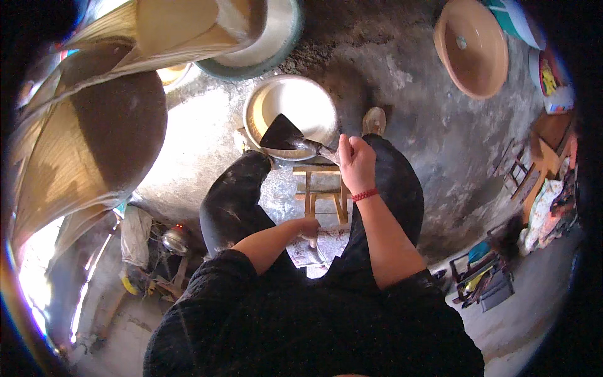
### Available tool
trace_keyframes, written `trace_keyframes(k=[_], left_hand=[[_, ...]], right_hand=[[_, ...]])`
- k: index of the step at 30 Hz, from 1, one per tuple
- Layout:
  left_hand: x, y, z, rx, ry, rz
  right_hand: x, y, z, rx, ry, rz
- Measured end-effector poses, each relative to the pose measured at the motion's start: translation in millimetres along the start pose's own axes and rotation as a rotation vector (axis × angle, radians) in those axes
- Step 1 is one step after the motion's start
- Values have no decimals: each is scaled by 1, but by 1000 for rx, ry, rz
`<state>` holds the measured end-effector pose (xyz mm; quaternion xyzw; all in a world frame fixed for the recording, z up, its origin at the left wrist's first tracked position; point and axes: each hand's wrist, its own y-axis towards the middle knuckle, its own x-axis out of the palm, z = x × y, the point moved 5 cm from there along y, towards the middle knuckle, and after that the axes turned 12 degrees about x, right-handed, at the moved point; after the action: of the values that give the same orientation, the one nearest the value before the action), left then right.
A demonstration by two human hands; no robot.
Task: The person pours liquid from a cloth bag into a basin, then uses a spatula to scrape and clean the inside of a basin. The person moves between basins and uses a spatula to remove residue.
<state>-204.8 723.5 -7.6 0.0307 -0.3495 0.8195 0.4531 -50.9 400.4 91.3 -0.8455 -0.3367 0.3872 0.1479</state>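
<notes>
Right hand [358, 162] grips a dark-bladed trowel [300, 142] — over the basin [312, 103].

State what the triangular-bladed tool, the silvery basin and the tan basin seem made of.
Triangular-bladed tool: blade probably metal, dark and matte, thin and flat; handle unclear.
Silvery basin: likely metal, shiny, judging by its grey rim and bright glare.
Tan basin: looks like plastic, smooth with soft sheen, given its even colour.
</notes>
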Motion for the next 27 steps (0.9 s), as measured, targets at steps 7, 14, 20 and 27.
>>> trace_keyframes(k=[7,14,20,27], left_hand=[[18,50,-17,228,153,116],[3,44,-13,189,-31,40],[-5,77,-44,208,-179,-60],[1,130,-78,209,-333,-163]], right_hand=[[14,20,-6,-10,-1,-44],[12,29,-23,-66,-104,-75],[25,41,-36,-177,-121,-32],[27,29,-25,-240,-178,-59]])
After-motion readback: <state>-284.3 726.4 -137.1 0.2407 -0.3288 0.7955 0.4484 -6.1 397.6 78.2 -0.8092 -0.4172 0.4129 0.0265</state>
